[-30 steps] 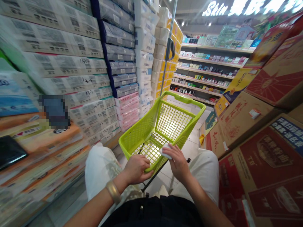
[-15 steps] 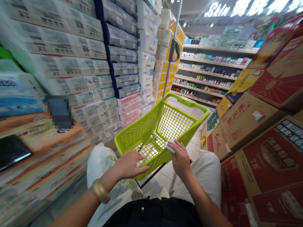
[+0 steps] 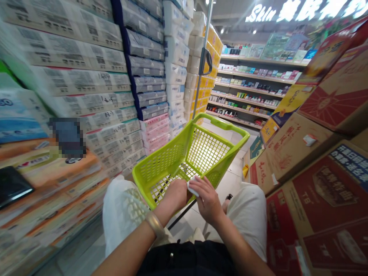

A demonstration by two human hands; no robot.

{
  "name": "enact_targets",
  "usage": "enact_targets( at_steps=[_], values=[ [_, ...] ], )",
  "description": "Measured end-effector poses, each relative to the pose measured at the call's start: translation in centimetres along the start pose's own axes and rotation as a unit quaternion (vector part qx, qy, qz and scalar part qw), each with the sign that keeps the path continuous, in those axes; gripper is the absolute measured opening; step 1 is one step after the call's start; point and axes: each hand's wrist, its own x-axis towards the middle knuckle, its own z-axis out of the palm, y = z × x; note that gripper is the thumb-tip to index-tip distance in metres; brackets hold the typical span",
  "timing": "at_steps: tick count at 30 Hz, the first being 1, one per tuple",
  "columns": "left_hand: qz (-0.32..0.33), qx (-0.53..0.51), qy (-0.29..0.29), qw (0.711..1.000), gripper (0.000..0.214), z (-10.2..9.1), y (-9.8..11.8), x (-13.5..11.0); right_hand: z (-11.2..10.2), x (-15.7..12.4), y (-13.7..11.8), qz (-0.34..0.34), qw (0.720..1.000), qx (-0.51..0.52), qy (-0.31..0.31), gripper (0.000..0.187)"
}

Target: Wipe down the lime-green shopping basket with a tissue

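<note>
A folded white tissue [image 3: 193, 186] is held in my right hand [image 3: 207, 199], its fingers closed over it near the near rim of a lime-green plastic basket [image 3: 224, 163]. My left hand [image 3: 174, 194], a gold bangle [image 3: 155, 224] on its wrist, is curled closed right beside the tissue. Its fingertips are hidden, so whether it grips the tissue or the basket rim cannot be made out. The basket stands tilted between my knees, with nothing visible in it. A long metal pull handle [image 3: 201, 73] with a black grip rises behind it.
Tall stacks of wrapped paper packs [image 3: 94, 82] line the left side. A black glossy object [image 3: 14, 186] rests on orange packs [image 3: 83, 161]. Cardboard boxes [image 3: 299, 142] are piled at the right. Shelves of small goods [image 3: 253, 82] stand at the back.
My left hand has moved right and up, from fingers spread over the basket to closed beside my right hand. My right hand with the tissue has shifted left and down.
</note>
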Motion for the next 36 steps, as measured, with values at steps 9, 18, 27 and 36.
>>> enact_targets(
  at_steps=[9, 18, 27, 36],
  values=[
    [0.051, 0.01, 0.007, 0.999, 0.024, -0.2, -1.9, -1.4, -1.0, 0.0, 1.5, 0.07, 0.992, -0.058, 0.083, 0.042],
    [0.064, 0.011, 0.002, 0.998, 0.02, -0.3, -2.5, -2.2, 0.8, -0.9, -1.5, -0.012, 1.0, -0.021, 0.004, 0.051],
    [0.058, 0.003, 0.001, 0.998, 0.021, -0.4, -1.8, -3.0, 0.7, -1.1, -1.8, -0.014, 0.999, -0.037, 0.013, 0.051],
    [0.073, 0.009, -0.019, 0.997, 0.023, -0.6, -1.2, -3.3, -0.9, -2.0, 0.8, 0.026, 0.992, -0.101, 0.077, 0.057]
  ],
)
